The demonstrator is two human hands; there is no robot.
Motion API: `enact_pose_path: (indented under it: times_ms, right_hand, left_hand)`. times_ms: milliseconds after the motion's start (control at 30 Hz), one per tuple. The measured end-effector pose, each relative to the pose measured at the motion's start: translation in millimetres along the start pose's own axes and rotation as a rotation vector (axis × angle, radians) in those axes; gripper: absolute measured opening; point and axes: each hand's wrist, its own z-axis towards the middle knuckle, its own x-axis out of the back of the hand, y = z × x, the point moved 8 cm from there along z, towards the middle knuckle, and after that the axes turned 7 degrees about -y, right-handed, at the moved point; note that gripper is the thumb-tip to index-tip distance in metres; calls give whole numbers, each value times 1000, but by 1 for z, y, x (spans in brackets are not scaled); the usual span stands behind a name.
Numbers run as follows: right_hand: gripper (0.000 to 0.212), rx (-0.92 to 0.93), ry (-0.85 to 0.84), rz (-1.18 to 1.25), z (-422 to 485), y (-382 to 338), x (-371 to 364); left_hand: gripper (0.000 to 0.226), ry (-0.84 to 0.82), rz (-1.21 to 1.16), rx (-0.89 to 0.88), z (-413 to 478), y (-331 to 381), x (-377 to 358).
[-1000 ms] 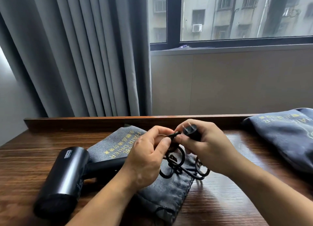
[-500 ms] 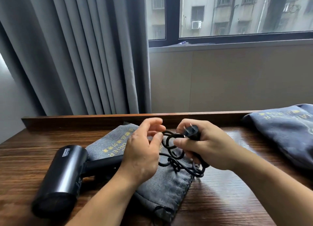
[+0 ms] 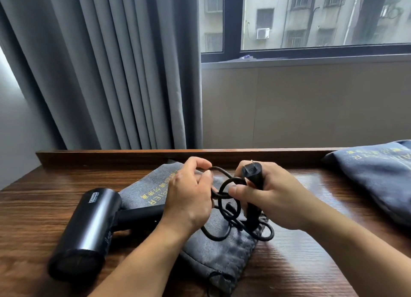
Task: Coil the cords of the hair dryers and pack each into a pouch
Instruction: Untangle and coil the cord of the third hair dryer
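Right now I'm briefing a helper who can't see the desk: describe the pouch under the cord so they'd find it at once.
On the wooden desk below the window, look left of centre, right of the black hair dryer. The grey pouch lies beneath the looped cord. Unlike the fuller pouch at the desk's right edge, it lies flat, drawstring mouth toward the near edge.

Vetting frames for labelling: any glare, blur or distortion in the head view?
Head view: daylight from the window backlights the scene; a glare patch sits on the table right of the near pouch; the dryer is dark at its near end, detail lost; wide-angle leans the curtain folds outward; left hand, right hand, cord and plug look fairly sharp.
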Motion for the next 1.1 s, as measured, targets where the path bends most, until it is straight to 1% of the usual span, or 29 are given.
enact_pose_path:
  times_ms: [33, 100, 133, 167, 233, 300, 333, 433, 533, 600, 633, 700, 733, 767, 833, 867, 933, 967, 1033, 1100]
  right_hand:
    - [29, -1, 12, -11, 0, 1, 0]
    - [27, -12, 25, -14, 1, 3, 3]
    - [26, -25, 35, 12, 1, 6, 5]
    - [24, -40, 50, 52, 1, 8, 8]
    - [22, -77, 73, 122, -1, 13, 11]
    - [23, -78, 49, 153, -1, 14, 8]
    - [23, -70, 29, 172, -1, 13, 5]
    - [22, -87, -15, 277, -1, 10, -2]
    - [21, -88, -24, 294, 0, 7, -2]
    - [21, -76, -16, 317, 0, 5, 0]
    - [21, -70, -13, 332, 0, 5, 0]
    - [19, -62, -7, 358, 0, 3, -2]
    - [19, -69, 1, 368, 0, 4, -3]
    - [18, -83, 11, 378, 1, 5, -4]
    - [15, -121, 45, 405, 0, 9, -3]
    - [15, -136, 72, 416, 0, 11, 0]
    - [20, -160, 115, 425, -1, 16, 3]
    - [22, -169, 133, 432, -2, 17, 4]
    - [25, -189, 160, 465, -2, 19, 5]
    - [22, -216, 173, 531, -3, 19, 7]
  left_hand:
    - [24, -34, 79, -57, -2, 6, -2]
    - [41, -130, 186, -300, -9, 25, -7]
    - [43, -173, 212, -427, -12, 32, -9]
    - [41, -210, 229, -515, -15, 38, -11]
    - [30, -230, 249, -582, -16, 40, -10]
    - [20, -164, 282, -574, -15, 41, -6]
    - [19, -112, 291, -545, -13, 40, -3]
    - [21, 42, 248, -368, -9, 30, 9]
    - [14, 109, 209, -259, -10, 25, 11]
    - [19, 159, 165, -161, -5, 16, 19]
    - [24, 160, 155, -103, 0, 8, 21]
    - [32, 60, 213, -14, 5, -4, 16]
    - [38, -5, 273, -37, 4, -2, 11]
    - [44, -57, 310, -116, 2, 4, 5]
    - [50, -155, 291, -298, -3, 17, -2]
    - [49, -222, 253, -365, -6, 23, -6]
    - [37, -319, 202, -460, -12, 30, -15]
    - [30, -331, 199, -477, -13, 32, -17]
    - [18, -320, 184, -457, -15, 34, -18]
    - [14, -275, 152, -421, -13, 32, -13]
